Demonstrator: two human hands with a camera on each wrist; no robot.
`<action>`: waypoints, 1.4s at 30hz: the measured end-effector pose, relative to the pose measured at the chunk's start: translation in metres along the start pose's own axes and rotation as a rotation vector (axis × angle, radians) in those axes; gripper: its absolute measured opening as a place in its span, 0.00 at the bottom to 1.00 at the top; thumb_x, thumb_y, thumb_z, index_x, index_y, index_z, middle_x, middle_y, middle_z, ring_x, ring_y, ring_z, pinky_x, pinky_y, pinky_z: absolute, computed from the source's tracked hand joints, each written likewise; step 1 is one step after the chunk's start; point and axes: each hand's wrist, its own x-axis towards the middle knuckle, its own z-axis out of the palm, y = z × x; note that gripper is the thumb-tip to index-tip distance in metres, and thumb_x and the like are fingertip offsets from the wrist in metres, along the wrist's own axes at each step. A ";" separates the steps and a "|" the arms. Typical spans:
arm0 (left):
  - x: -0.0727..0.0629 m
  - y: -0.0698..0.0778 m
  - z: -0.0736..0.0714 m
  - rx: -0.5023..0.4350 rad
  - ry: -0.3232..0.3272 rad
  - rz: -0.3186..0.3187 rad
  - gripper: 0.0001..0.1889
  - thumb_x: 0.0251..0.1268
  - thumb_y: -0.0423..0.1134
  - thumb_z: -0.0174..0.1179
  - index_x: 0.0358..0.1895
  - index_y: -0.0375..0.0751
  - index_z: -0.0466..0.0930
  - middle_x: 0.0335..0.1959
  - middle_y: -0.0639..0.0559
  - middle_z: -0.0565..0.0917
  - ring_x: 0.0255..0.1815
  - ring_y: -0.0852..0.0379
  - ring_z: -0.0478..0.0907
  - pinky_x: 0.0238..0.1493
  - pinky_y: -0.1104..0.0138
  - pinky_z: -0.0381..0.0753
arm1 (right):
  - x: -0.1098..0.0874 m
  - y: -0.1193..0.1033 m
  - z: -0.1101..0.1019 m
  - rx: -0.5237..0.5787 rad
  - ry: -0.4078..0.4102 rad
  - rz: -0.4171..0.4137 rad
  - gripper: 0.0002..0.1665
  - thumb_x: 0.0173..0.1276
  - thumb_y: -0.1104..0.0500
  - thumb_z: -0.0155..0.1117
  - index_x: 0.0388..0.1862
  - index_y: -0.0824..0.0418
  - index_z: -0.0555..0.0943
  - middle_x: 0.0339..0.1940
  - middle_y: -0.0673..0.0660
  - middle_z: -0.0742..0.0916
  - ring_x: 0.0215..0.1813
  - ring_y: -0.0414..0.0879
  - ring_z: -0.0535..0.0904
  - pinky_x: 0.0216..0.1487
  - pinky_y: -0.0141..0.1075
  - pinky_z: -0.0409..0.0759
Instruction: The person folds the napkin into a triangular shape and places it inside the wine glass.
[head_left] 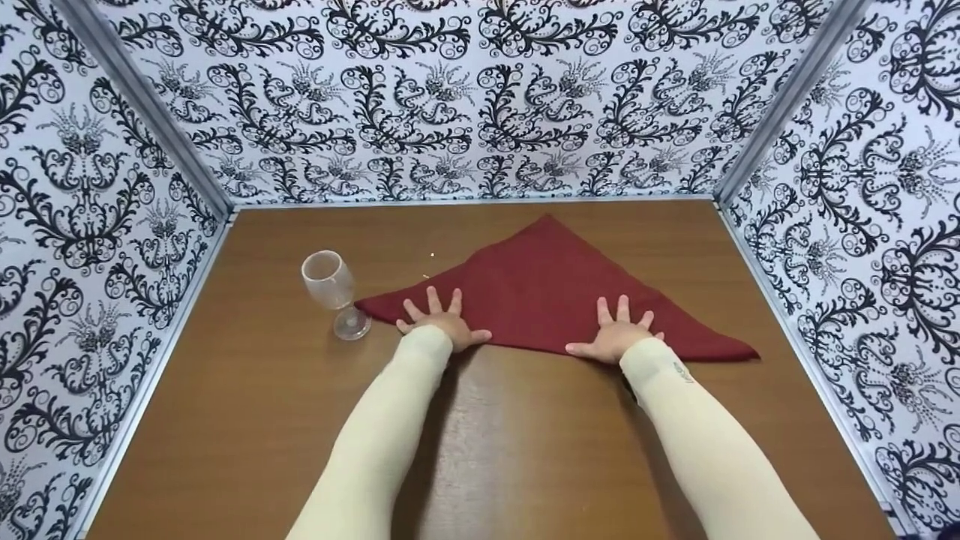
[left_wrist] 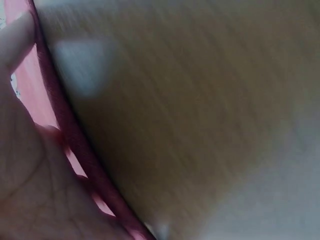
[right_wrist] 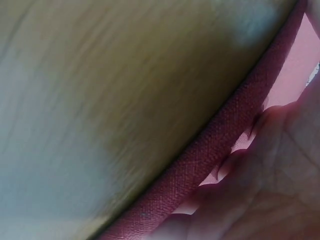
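Note:
A dark red cloth napkin (head_left: 536,289), folded into a triangle, lies on the table with its point toward the back wall and its long folded edge toward me. My left hand (head_left: 442,328) rests on the left part of that edge with fingers spread. On the right part lies my right hand (head_left: 619,335), its fingers also spread over the cloth. In the left wrist view the palm (left_wrist: 35,175) shows beside the napkin's edge (left_wrist: 75,130). The right wrist view shows the other palm (right_wrist: 265,195) close to the folded edge (right_wrist: 200,155).
A clear stemmed glass (head_left: 330,285) stands upright by the napkin's left corner. Tiny white specks (head_left: 432,255) dot the wooden table (head_left: 510,450) behind the cloth. Patterned black and white panels (head_left: 450,97) enclose the back and both sides.

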 end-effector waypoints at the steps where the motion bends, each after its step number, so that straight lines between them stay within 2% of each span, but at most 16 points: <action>1: 0.007 -0.003 0.001 0.014 0.001 0.004 0.59 0.59 0.82 0.54 0.87 0.67 0.34 0.89 0.42 0.28 0.84 0.20 0.26 0.78 0.25 0.42 | 0.000 -0.001 0.000 0.000 0.003 0.001 0.80 0.58 0.13 0.57 0.88 0.52 0.28 0.86 0.69 0.30 0.79 0.88 0.26 0.71 0.85 0.45; 4: 0.028 -0.010 0.005 0.041 0.001 0.016 0.61 0.55 0.86 0.53 0.86 0.71 0.32 0.89 0.44 0.26 0.84 0.21 0.24 0.78 0.24 0.40 | -0.002 -0.007 0.000 -0.023 0.023 0.005 0.79 0.60 0.14 0.57 0.88 0.55 0.31 0.87 0.71 0.33 0.80 0.89 0.31 0.71 0.85 0.48; 7: 0.043 -0.013 0.009 0.073 0.019 0.012 0.62 0.53 0.87 0.53 0.86 0.71 0.32 0.89 0.45 0.27 0.84 0.21 0.25 0.78 0.24 0.39 | -0.002 -0.014 -0.001 -0.074 0.070 -0.053 0.75 0.62 0.16 0.58 0.89 0.56 0.38 0.88 0.70 0.38 0.80 0.88 0.37 0.71 0.84 0.51; 10: 0.039 -0.006 0.008 0.107 0.061 -0.004 0.62 0.55 0.85 0.55 0.87 0.66 0.36 0.89 0.42 0.31 0.85 0.19 0.30 0.80 0.27 0.41 | -0.002 -0.020 -0.003 -0.095 0.100 -0.153 0.69 0.64 0.21 0.63 0.90 0.53 0.45 0.89 0.68 0.42 0.81 0.87 0.39 0.73 0.82 0.51; 12: 0.028 0.003 0.008 0.102 0.057 0.008 0.60 0.59 0.82 0.56 0.88 0.62 0.37 0.89 0.39 0.32 0.84 0.19 0.33 0.81 0.29 0.42 | -0.002 -0.022 -0.003 -0.075 0.093 -0.200 0.66 0.65 0.23 0.65 0.90 0.49 0.46 0.89 0.66 0.43 0.82 0.87 0.37 0.74 0.82 0.49; 15: 0.011 0.014 0.008 0.064 0.019 0.060 0.57 0.66 0.78 0.55 0.88 0.58 0.37 0.88 0.36 0.31 0.84 0.19 0.32 0.83 0.33 0.43 | -0.003 -0.024 -0.004 -0.060 0.072 -0.198 0.65 0.66 0.25 0.65 0.90 0.47 0.45 0.89 0.66 0.43 0.81 0.87 0.35 0.74 0.81 0.48; 17: 0.002 0.017 0.007 0.026 -0.017 0.079 0.56 0.67 0.78 0.52 0.88 0.58 0.36 0.88 0.37 0.30 0.85 0.20 0.30 0.84 0.35 0.43 | -0.003 -0.024 -0.003 -0.060 0.064 -0.187 0.65 0.67 0.24 0.63 0.90 0.47 0.44 0.89 0.67 0.42 0.81 0.88 0.35 0.74 0.82 0.47; 20: -0.004 0.017 0.003 -0.003 -0.015 0.085 0.52 0.70 0.77 0.48 0.88 0.59 0.38 0.89 0.39 0.31 0.85 0.22 0.28 0.85 0.37 0.42 | -0.002 -0.025 -0.001 -0.063 0.055 -0.180 0.65 0.67 0.23 0.62 0.90 0.47 0.43 0.89 0.67 0.41 0.81 0.88 0.35 0.74 0.82 0.47; 26: 0.000 0.008 -0.002 -0.015 0.004 0.103 0.46 0.75 0.70 0.51 0.88 0.60 0.41 0.89 0.41 0.33 0.86 0.23 0.28 0.85 0.38 0.41 | 0.000 -0.029 0.002 -0.077 0.045 -0.161 0.65 0.68 0.23 0.60 0.90 0.46 0.41 0.89 0.66 0.40 0.81 0.87 0.34 0.75 0.81 0.47; 31: 0.020 0.003 0.000 0.003 0.001 0.095 0.48 0.73 0.71 0.53 0.87 0.65 0.39 0.89 0.43 0.31 0.86 0.24 0.27 0.85 0.38 0.39 | -0.004 -0.038 0.004 -0.077 0.049 -0.135 0.65 0.68 0.22 0.59 0.90 0.47 0.40 0.89 0.65 0.40 0.81 0.87 0.36 0.75 0.80 0.50; 34: 0.030 0.004 0.002 0.009 0.041 0.057 0.51 0.71 0.71 0.56 0.88 0.63 0.38 0.89 0.41 0.32 0.87 0.26 0.29 0.86 0.39 0.40 | -0.006 -0.041 0.002 -0.078 0.030 -0.151 0.66 0.68 0.21 0.58 0.90 0.48 0.40 0.89 0.67 0.40 0.80 0.88 0.37 0.75 0.79 0.52; 38: 0.024 0.017 0.002 -0.024 0.146 0.044 0.55 0.70 0.66 0.63 0.88 0.50 0.41 0.88 0.33 0.41 0.87 0.28 0.39 0.86 0.41 0.46 | -0.006 -0.034 -0.007 -0.071 0.026 -0.221 0.64 0.71 0.25 0.60 0.89 0.56 0.43 0.88 0.72 0.45 0.81 0.86 0.41 0.79 0.73 0.53; 40: 0.015 0.025 0.003 -0.021 0.146 0.078 0.54 0.71 0.66 0.61 0.87 0.41 0.43 0.86 0.28 0.45 0.86 0.26 0.44 0.86 0.42 0.49 | -0.006 -0.028 -0.011 -0.074 0.029 -0.242 0.63 0.72 0.30 0.64 0.89 0.59 0.45 0.87 0.75 0.47 0.81 0.86 0.43 0.80 0.71 0.54; 42: 0.007 0.033 0.005 0.011 0.107 0.103 0.55 0.72 0.70 0.56 0.86 0.36 0.44 0.85 0.24 0.47 0.86 0.25 0.46 0.85 0.42 0.51 | -0.006 -0.023 -0.013 -0.076 0.026 -0.247 0.63 0.71 0.34 0.69 0.89 0.60 0.46 0.86 0.77 0.47 0.80 0.87 0.43 0.80 0.71 0.55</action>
